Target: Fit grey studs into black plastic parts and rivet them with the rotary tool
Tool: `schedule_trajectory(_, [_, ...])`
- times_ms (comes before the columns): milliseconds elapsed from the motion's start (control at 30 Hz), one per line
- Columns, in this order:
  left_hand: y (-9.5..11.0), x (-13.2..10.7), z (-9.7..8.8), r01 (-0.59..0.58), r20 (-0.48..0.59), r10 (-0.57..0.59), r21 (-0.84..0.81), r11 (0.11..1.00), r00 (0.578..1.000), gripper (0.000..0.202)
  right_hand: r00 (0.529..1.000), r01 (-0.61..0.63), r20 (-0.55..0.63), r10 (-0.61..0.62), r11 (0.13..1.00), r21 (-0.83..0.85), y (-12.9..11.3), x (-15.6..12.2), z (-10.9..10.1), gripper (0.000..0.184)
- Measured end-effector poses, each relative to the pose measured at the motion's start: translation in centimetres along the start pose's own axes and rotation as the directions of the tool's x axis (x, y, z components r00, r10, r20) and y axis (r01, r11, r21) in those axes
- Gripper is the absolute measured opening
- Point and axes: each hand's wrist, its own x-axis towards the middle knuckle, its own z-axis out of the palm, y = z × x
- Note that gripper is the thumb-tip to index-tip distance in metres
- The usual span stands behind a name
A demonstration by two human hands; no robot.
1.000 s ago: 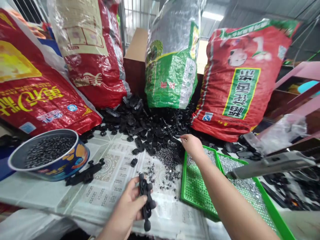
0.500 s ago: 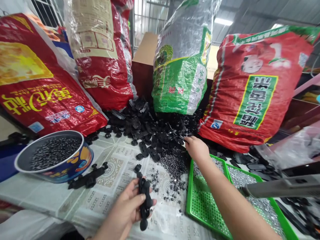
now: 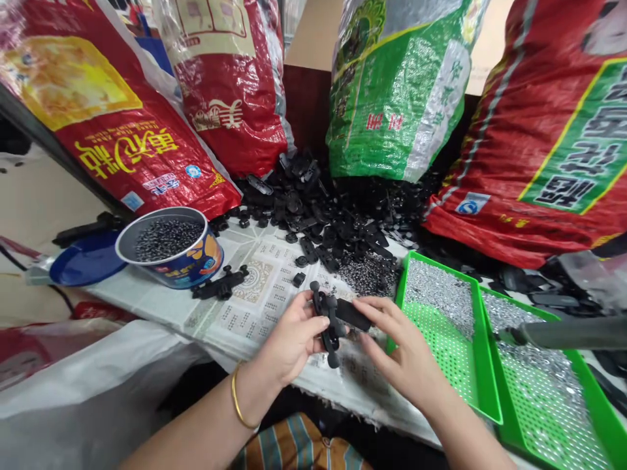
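My left hand (image 3: 294, 336) grips a long black plastic part with round knobs (image 3: 329, 326), held upright over the table's front. Beside it my right hand (image 3: 406, 356) has a flat black plastic piece (image 3: 353, 314) at its fingertips, the piece's left end against the knobbed part. Whether the two parts are joined I cannot tell. Another knobbed black assembly (image 3: 221, 284) lies on the table at left. Just beyond my hands are a small black block (image 3: 298, 279) and a heap of black plastic parts (image 3: 294, 202), with tiny dark pieces (image 3: 367, 274) spread at its front.
A round blue tub (image 3: 189, 271) of small dark pieces stands left, near a blue lid (image 3: 88, 260). Two green perforated trays (image 3: 490, 385) with shiny metal bits lie right, a grey power-tool-like shaft (image 3: 563, 334) over one. Red sacks (image 3: 235, 143) and a green sack (image 3: 386, 124) line the back.
My right hand has come back from the heap with a flat black piece and brought it to the part in my left hand. The view has tilted down.
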Motion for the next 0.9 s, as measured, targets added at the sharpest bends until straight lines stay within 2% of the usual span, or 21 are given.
schedule_trajectory(67, [-0.3,-0.2,0.1,-0.03,-0.044,0.032,0.052,0.998,0.999,0.043,0.969,-0.243,-0.015,0.249,0.956,0.167,-0.5,-0.3,0.2,0.031])
schedule_trajectory(100, [-0.4,-0.3,0.3,-0.036,-0.061,0.04,0.072,0.997,0.997,0.044,0.927,-0.362,-0.011,0.376,0.901,0.238,-0.6,-0.5,0.5,0.029])
schedule_trajectory(167, [-0.6,-0.3,0.5,-0.045,-0.082,0.053,0.09,0.995,0.995,0.044,0.805,-0.556,0.016,0.592,0.746,0.367,-0.6,-0.8,1.1,0.03])
schedule_trajectory(200, [-0.8,-0.3,0.6,-0.059,-0.091,0.067,0.09,0.994,0.994,0.043,0.742,-0.611,0.026,0.669,0.661,0.436,-0.6,-1.0,1.5,0.033])
schedule_trajectory(267, [-1.1,-0.2,0.6,-0.105,-0.116,0.116,0.092,0.99,0.987,0.042,0.636,-0.628,0.02,0.771,0.503,0.594,-0.8,-1.5,2.0,0.038])
schedule_trajectory(333, [-1.6,0.0,0.5,-0.158,-0.148,0.174,0.115,0.981,0.974,0.042,0.575,-0.574,0.01,0.818,0.394,0.718,-1.4,-1.9,2.5,0.038])
schedule_trajectory(400, [-2.1,0.2,0.3,-0.195,-0.164,0.214,0.126,0.973,0.963,0.042,0.583,-0.535,0.035,0.812,0.351,0.768,-2.2,-2.1,2.8,0.037])
schedule_trajectory(500, [-2.6,0.2,0.4,-0.23,-0.168,0.244,0.1,0.968,0.955,0.043,0.648,-0.509,0.057,0.76,0.377,0.774,-3.3,-1.7,3.5,0.033])
schedule_trajectory(567, [-2.6,0.0,0.5,-0.234,-0.181,0.245,0.084,0.969,0.952,0.044,0.669,-0.487,0.043,0.742,0.394,0.78,-3.4,-1.3,3.9,0.032])
schedule_trajectory(667, [-2.3,-0.5,0.7,-0.216,-0.176,0.215,0.017,0.976,0.961,0.047,0.683,-0.474,0.036,0.729,0.405,0.782,-3.2,-0.8,4.4,0.033])
schedule_trajectory(800, [-2.1,-1.1,0.6,-0.223,-0.092,0.215,-0.09,0.971,0.972,0.051,0.692,-0.479,0.058,0.719,0.397,0.783,-2.8,-0.5,4.6,0.033])
schedule_trajectory(900, [-2.3,-1.2,0.2,-0.242,-0.087,0.235,-0.07,0.968,0.968,0.045,0.701,-0.489,0.104,0.706,0.37,0.79,-2.6,-0.4,4.6,0.034])
